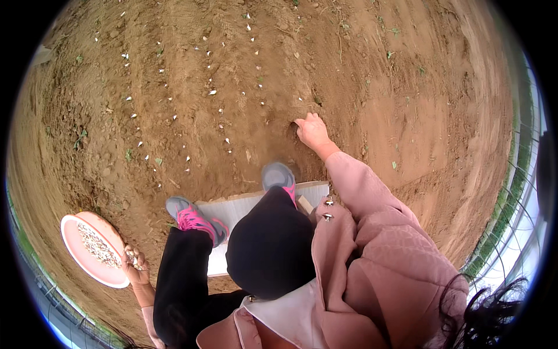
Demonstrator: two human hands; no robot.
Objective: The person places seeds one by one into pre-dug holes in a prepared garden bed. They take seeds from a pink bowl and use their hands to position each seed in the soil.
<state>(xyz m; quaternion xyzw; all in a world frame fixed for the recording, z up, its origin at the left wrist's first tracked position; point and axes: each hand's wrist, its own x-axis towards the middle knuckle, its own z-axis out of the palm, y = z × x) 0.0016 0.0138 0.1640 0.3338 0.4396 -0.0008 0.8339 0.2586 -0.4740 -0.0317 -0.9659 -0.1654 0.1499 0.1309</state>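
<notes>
My right hand (314,134) reaches down to the brown soil (360,110), its fingers drawn together and their tips at the ground. Anything between those fingertips is hidden. Down at the left, my left hand (136,271) is curled around several pale garlic cloves, beside the rim of a pink basin (71,247). More garlic cloves (99,244) lie loose inside that basin. Across the soil ahead, small white cloves stand or lie in rough rows, such as one garlic clove (213,92) near the middle.
Under my grey and pink shoes (195,220) lies a pale board (232,212) with a wooden block (304,205) on it. Small green weeds (81,136) dot the soil. Wire-like hoops and a strip of grass (505,203) border the right edge.
</notes>
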